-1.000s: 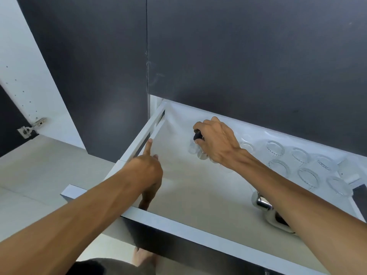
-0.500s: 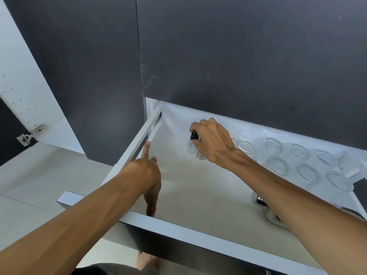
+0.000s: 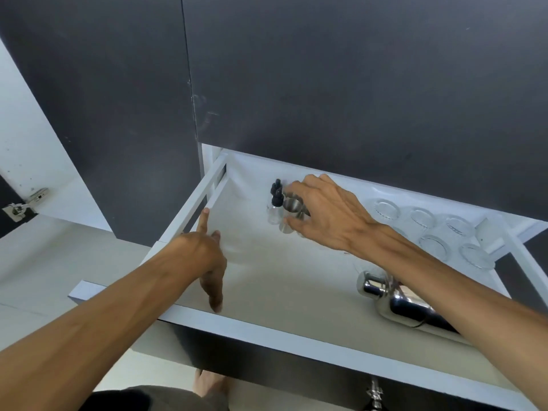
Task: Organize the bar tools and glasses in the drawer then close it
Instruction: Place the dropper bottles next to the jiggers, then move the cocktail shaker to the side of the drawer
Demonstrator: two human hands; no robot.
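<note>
While the drawer [image 3: 267, 329] stands open: right hand [image 3: 327, 216] nearer the jigger [image 3: 290, 215]
Right grip: fingers spread around upright jigger beside dropper bottles [image 3: 275, 203]
Left grip: loose, empty [image 3: 204, 253]

Mirror-glossy metal shaker [image 3: 397, 301], brushed metal jigger [image 3: 290, 215], clear ribbed glasses [image 3: 433, 229], matt white drawer [image 3: 267, 327].
</note>
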